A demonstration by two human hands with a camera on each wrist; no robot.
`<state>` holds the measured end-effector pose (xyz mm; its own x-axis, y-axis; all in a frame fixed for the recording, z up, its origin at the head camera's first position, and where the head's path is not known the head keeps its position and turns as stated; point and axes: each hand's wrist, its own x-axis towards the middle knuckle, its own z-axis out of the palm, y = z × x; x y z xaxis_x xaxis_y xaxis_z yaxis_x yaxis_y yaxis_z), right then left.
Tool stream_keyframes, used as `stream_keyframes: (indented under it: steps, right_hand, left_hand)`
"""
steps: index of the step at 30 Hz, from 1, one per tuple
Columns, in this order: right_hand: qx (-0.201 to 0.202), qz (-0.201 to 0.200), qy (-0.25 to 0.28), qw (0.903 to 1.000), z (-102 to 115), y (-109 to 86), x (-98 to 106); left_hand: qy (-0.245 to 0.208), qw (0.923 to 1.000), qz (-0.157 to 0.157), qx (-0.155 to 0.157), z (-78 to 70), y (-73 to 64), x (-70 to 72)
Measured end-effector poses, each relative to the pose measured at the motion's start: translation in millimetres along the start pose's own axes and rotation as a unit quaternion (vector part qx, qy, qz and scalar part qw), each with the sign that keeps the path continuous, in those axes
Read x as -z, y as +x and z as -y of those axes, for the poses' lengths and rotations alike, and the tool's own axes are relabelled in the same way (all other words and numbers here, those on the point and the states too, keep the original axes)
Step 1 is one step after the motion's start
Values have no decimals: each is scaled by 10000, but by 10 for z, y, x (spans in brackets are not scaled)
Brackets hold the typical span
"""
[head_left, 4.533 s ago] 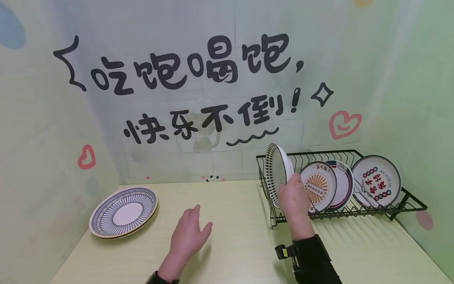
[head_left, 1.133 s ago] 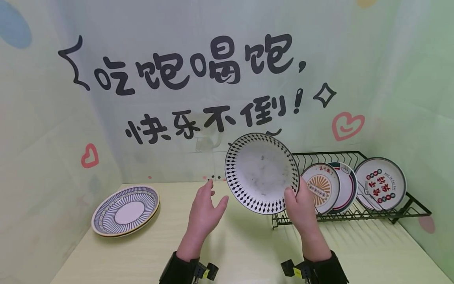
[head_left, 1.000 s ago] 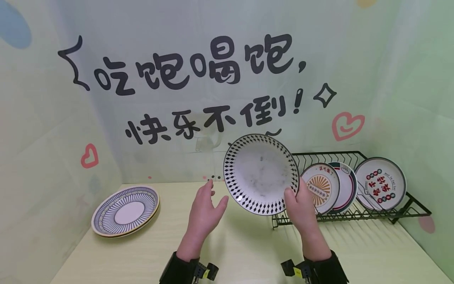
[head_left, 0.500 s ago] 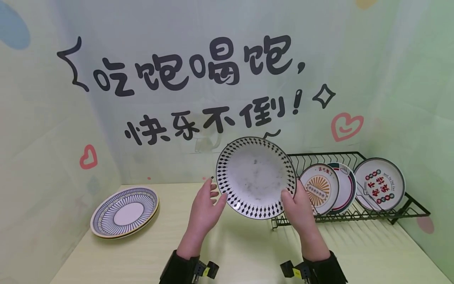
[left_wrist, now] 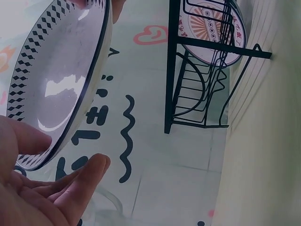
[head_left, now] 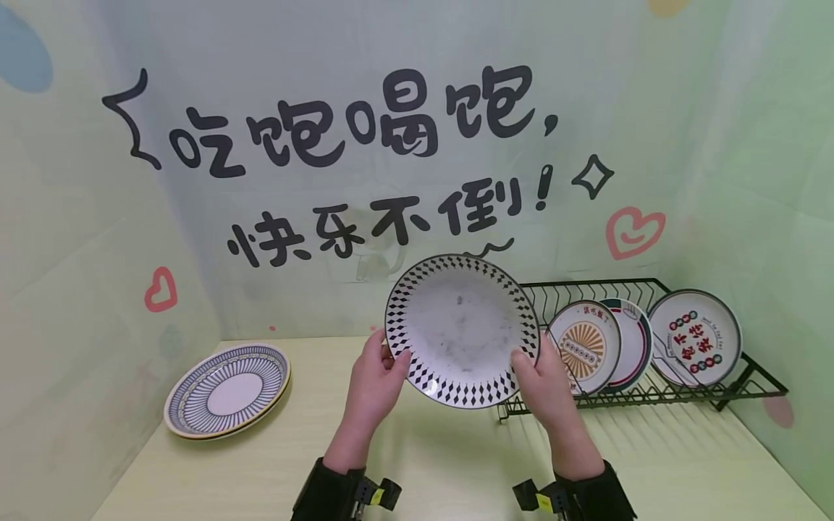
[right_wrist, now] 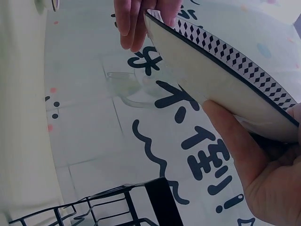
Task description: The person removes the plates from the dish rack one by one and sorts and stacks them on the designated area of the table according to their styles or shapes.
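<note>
A deep white plate (head_left: pixel 459 325) with a black diamond pattern round its rim is held up over the table, its inside facing the head camera. Grey smudges mark its middle. My right hand (head_left: pixel 549 383) grips the right edge, thumb on the inside and fingers behind, against the pale underside in the right wrist view. At the left edge is my left hand (head_left: pixel 374 387); its thumb lies over the patterned rim in the left wrist view, with the fingers (left_wrist: pixel 87 186) extended on the outer side.
A black wire dish rack (head_left: pixel 589 281) stands at the back right, with a sunburst plate (head_left: pixel 582 347), a dark-rimmed plate (head_left: pixel 635 340) and a red-lettered plate (head_left: pixel 696 336) upright in it. Blue-striped plates (head_left: pixel 237 391) lie stacked on the table (head_left: pixel 443 470) at left.
My right hand lifted the diamond-patterned plate out of the rack's left end, turned it to face the camera and moved it left. My left hand, earlier apart, now holds its left rim.
</note>
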<state>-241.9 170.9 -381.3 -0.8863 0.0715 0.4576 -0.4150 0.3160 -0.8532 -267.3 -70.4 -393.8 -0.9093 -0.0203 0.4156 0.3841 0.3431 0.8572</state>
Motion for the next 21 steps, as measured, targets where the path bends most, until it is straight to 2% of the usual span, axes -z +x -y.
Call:
stream_keyframes:
  steps: [8, 10, 15, 21]
  right_hand:
    - [70, -4, 150, 9999, -18, 0, -14]
    - [43, 36, 179, 9998, -22, 4, -12]
    - [-168, 160, 215, 9995, -19, 10, 16]
    - [-502, 255, 179, 9983, 6, -3, 57]
  left_hand:
    - [61, 10000, 8, -60, 4, -39, -19]
    - [-44, 10000, 27, -34, 4, -46, -15]
    - [-538, 9985, 115, 80, -8, -54, 0]
    - [-624, 9980, 51, 75, -47, -88, 11]
